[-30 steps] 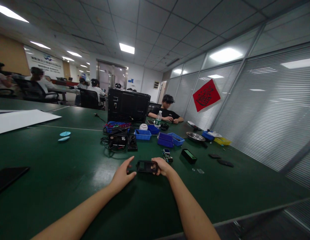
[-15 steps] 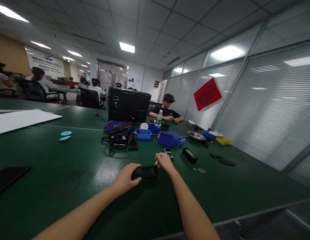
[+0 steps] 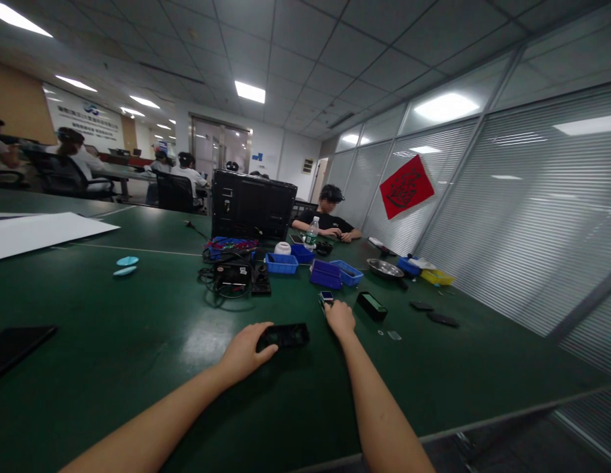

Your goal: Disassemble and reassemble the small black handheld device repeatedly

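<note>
Case (image 3: 288, 336), black, flat on table (image 3: 138, 348): my left hand (image 3: 244, 353) clasps its end; my right hand (image 3: 340, 319) touches gadget (image 3: 326, 297), grip unclear.

Black casing (image 3: 286, 336): rectangular, shallow, lies flat on green table (image 3: 138, 341), long side across, left end gripped by left hand (image 3: 244, 351). Small blue-faced module (image 3: 326, 297): flat, just beyond, partly hidden.

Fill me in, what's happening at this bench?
One person works bare-handed at a green table. The left hand holds a flat black frame by its left end. The right hand is off the frame, fingers on a small blue-screened module just beyond it; whether it is gripped is hidden. Blue bins sit behind. Another person sits across the table.
</note>
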Demonstrator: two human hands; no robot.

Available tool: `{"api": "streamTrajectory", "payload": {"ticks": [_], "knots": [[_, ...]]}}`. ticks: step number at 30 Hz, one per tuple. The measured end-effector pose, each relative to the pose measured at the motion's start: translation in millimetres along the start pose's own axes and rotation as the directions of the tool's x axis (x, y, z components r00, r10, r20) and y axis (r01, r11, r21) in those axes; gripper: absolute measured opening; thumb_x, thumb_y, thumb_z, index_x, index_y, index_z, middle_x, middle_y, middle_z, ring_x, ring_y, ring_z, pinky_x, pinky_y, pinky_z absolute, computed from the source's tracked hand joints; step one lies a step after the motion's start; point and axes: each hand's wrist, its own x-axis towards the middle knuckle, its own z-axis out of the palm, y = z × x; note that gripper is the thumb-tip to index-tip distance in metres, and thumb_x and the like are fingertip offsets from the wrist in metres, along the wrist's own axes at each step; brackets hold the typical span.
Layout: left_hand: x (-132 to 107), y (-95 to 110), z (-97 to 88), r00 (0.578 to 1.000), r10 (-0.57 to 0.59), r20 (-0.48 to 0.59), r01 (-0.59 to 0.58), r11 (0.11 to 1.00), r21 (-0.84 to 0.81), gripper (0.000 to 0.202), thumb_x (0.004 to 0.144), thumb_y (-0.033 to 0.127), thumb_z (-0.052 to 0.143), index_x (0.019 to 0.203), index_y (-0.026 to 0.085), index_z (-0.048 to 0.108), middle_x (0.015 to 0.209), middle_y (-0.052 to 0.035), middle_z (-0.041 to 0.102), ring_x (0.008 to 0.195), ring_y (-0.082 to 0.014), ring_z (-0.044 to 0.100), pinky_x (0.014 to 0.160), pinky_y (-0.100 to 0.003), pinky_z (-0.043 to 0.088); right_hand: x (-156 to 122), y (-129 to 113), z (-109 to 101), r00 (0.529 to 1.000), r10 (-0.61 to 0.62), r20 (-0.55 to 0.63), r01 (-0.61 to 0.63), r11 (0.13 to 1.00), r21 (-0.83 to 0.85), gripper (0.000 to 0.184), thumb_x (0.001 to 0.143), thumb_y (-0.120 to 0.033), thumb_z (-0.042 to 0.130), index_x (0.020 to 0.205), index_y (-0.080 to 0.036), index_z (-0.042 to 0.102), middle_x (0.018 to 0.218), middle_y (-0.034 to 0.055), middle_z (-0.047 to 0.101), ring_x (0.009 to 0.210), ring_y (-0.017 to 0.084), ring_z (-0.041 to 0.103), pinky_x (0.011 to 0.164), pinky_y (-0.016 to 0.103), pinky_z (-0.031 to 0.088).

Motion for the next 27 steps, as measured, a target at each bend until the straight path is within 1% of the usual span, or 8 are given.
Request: {"api": "streamTrajectory", "payload": {"ticks": [4, 9, 12, 16, 18, 20, 24, 27], "knots": [[0, 3, -1.0, 0.999, -0.022, 0.034, 0.02, 0.998, 0.062, 0.047, 0.071, 0.041, 0.054, 0.114, 0.021, 0.052, 0.111, -0.006, 0.059, 0.1, -0.0221, 0.052, 0.089, -0.033, 0.037, -4, -5, 4, 0.996, -0.073, -0.053, 0.073, 0.997, 0.003, 0.038, 0.082, -0.037, 0.042, 0.106, -0.011, 0.052, 0.105, 0.0173, 0.054, 0.098, 0.027, 0.05, 0.077, 0.035, 0.04], [0, 2, -0.5, 0.999, -0.016, 0.052, 0.009, 0.991, 0.133, 0.047, 0.073, 0.04, 0.052, 0.116, 0.02, 0.049, 0.112, -0.0058, 0.058, 0.101, -0.0201, 0.052, 0.089, -0.031, 0.037, -10, -9, 8, 0.98, -0.168, -0.109, 0.17, 0.985, 0.009, 0.037, 0.074, -0.031, 0.053, 0.108, -0.016, 0.05, 0.106, 0.0119, 0.053, 0.098, 0.025, 0.049, 0.078, 0.03, 0.038], [0, 2, -0.3, 0.998, -0.024, 0.058, 0.015, 0.99, 0.137, 0.047, 0.073, 0.04, 0.052, 0.116, 0.02, 0.049, 0.112, -0.0056, 0.058, 0.1, -0.0202, 0.052, 0.088, -0.031, 0.038, -10, -10, 7, 0.976, -0.192, -0.102, 0.199, 0.978, 0.062, 0.046, 0.073, -0.039, 0.053, 0.113, -0.016, 0.048, 0.107, 0.0114, 0.053, 0.099, 0.026, 0.049, 0.079, 0.031, 0.038], [0, 4, -1.1, 0.998, -0.025, 0.063, 0.016, 0.991, 0.13, 0.047, 0.073, 0.041, 0.051, 0.116, 0.021, 0.049, 0.112, -0.0054, 0.058, 0.1, -0.0202, 0.052, 0.088, -0.031, 0.038, -7, -8, 2, 0.984, -0.164, -0.065, 0.17, 0.978, 0.118, 0.053, 0.078, -0.05, 0.042, 0.115, -0.012, 0.049, 0.109, 0.0149, 0.053, 0.1, 0.028, 0.049, 0.077, 0.033, 0.038], [0, 5, -1.8, 0.997, -0.036, 0.063, 0.027, 0.991, 0.131, 0.047, 0.073, 0.041, 0.052, 0.116, 0.021, 0.049, 0.112, -0.0055, 0.058, 0.101, -0.0204, 0.052, 0.088, -0.031, 0.037, -6, -7, 0, 0.986, -0.162, -0.026, 0.164, 0.98, 0.111, 0.049, 0.079, -0.048, 0.041, 0.109, -0.012, 0.054, 0.106, 0.0154, 0.055, 0.098, 0.028, 0.05, 0.075, 0.033, 0.039], [0, 6, -2.4, 0.996, -0.05, 0.067, 0.041, 0.99, 0.132, 0.047, 0.073, 0.04, 0.052, 0.115, 0.021, 0.049, 0.112, -0.0056, 0.058, 0.101, -0.0206, 0.051, 0.089, -0.031, 0.037, -7, -7, 0, 0.982, -0.187, -0.012, 0.188, 0.977, 0.1, 0.04, 0.079, -0.044, 0.044, 0.101, -0.014, 0.059, 0.101, 0.0146, 0.056, 0.095, 0.026, 0.052, 0.073, 0.031, 0.038], [0, 7, -3.4, 0.996, -0.052, 0.073, 0.042, 0.99, 0.131, 0.046, 0.073, 0.039, 0.053, 0.115, 0.021, 0.049, 0.112, -0.0054, 0.057, 0.101, -0.0204, 0.051, 0.09, -0.032, 0.037, -9, -9, 1, 0.961, -0.268, -0.071, 0.275, 0.952, 0.131, 0.026, 0.074, -0.034, 0.053, 0.092, -0.017, 0.06, 0.095, 0.0108, 0.057, 0.091, 0.023, 0.052, 0.073, 0.029, 0.037], [0, 7, -4.0, 0.996, -0.046, 0.073, 0.036, 0.991, 0.131, 0.047, 0.073, 0.04, 0.052, 0.116, 0.021, 0.049, 0.112, -0.0055, 0.057, 0.1, -0.0203, 0.051, 0.089, -0.031, 0.037, -10, -10, 2, 0.946, -0.308, -0.097, 0.321, 0.93, 0.176, 0.024, 0.068, -0.032, 0.06, 0.088, -0.018, 0.057, 0.093, 0.0081, 0.056, 0.088, 0.022, 0.051, 0.071, 0.028, 0.037]]}}
